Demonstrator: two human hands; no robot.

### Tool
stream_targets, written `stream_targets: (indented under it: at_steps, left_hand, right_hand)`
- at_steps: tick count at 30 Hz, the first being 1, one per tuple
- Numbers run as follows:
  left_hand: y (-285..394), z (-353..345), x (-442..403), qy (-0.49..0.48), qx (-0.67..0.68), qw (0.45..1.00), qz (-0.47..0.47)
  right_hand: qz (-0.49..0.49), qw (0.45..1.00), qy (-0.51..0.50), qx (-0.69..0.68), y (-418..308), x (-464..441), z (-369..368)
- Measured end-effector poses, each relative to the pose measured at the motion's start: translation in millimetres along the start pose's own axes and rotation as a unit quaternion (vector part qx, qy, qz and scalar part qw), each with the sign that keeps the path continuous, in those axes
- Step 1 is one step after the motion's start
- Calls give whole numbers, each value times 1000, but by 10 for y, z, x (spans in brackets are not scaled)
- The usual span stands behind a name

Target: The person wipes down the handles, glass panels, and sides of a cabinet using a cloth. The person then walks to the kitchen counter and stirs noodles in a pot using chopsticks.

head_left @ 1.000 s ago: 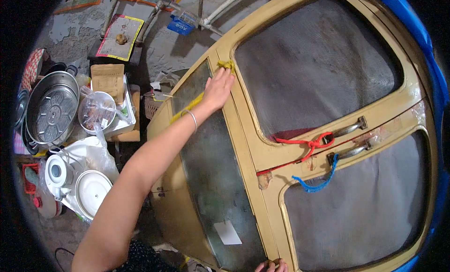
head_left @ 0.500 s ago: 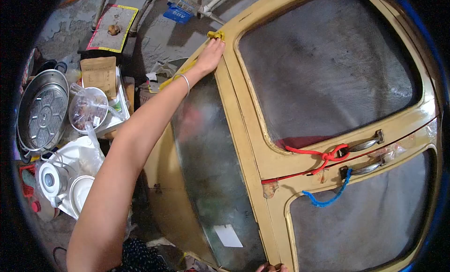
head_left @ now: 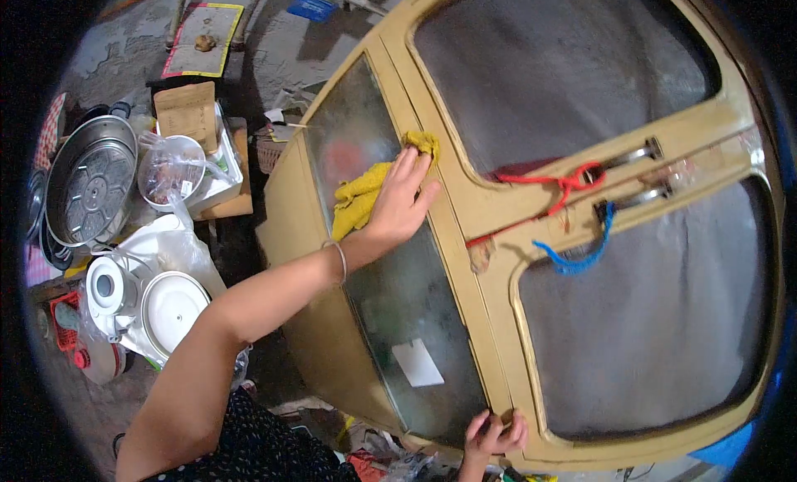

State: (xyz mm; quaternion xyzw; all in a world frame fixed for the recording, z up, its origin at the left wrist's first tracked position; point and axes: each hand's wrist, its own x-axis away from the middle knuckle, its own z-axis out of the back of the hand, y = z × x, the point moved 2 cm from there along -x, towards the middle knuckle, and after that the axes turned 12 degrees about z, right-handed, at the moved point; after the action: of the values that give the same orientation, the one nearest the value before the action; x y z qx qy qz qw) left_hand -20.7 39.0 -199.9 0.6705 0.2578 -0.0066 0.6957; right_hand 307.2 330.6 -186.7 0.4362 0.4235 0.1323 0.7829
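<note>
My left hand, with a bracelet at the wrist, presses a crumpled yellow cloth onto a cream-yellow, glass-paned cabinet-like body. The cloth lies over the narrow side pane and reaches up onto the frame beside it. A white paper slip shows on that pane lower down. At the lower end of the frame, the curled fingers of my right hand grip its edge. A red cord and a blue fuzzy cord are tied at the two metal handles.
Left of the cabinet, a steamer pot, a bag-covered bowl, a white kettle and a white lidded pot stand close together. A brown paper pouch sits behind. Plastic bags and clutter lie below.
My left hand has come down from the top corner of the frame, drawing the cloth onto the side pane. The view has shifted, and more of my right hand shows.
</note>
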Motion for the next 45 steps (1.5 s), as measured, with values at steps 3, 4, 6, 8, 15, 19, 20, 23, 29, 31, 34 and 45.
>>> stream_targets:
  at_steps: [3,4,6,8,15,19,20,23,29,31,34,45]
  left_hand:
    - [220,-63,449,-29,21,999,-5]
    - [238,-118,582,-33,22,999,-7]
    - [301,-194,814,-25,20,999,-27]
    - [383,-246,997,-4,-3,999,-54]
    - [431,-193,1443,-63,108,992,-33]
    - [370,88,1327,13,170,983,71]
    - [338,119,1253,15,169,983,71]
    - [78,56,1205,4,97,994,53]
    - [-25,-274,1162,-68,39,996,32]
    - [-82,-325,1020,-48,42,997,49]
    - [-245,-303,671,25,72,996,48]
    - [-1028,148,-1303,66,132,984,100]
  right_hand:
    - [-22,996,54,-73,12,-46,9]
    - [-12,991,54,-120,17,-252,146]
    - [-22,994,61,-90,16,-92,28]
    - [-18,994,55,-90,30,-42,32]
    - [-22,981,73,-178,80,-103,86]
    - [4,987,68,-146,58,-136,121]
    - [-6,988,61,-144,71,-77,86]
    - [-11,987,63,-145,68,-44,43]
    - [-9,990,69,-126,71,0,28]
    - [11,989,62,-135,51,-199,141]
    - [1,993,44,-110,47,-144,123]
    - [14,993,33,-112,30,-305,218]
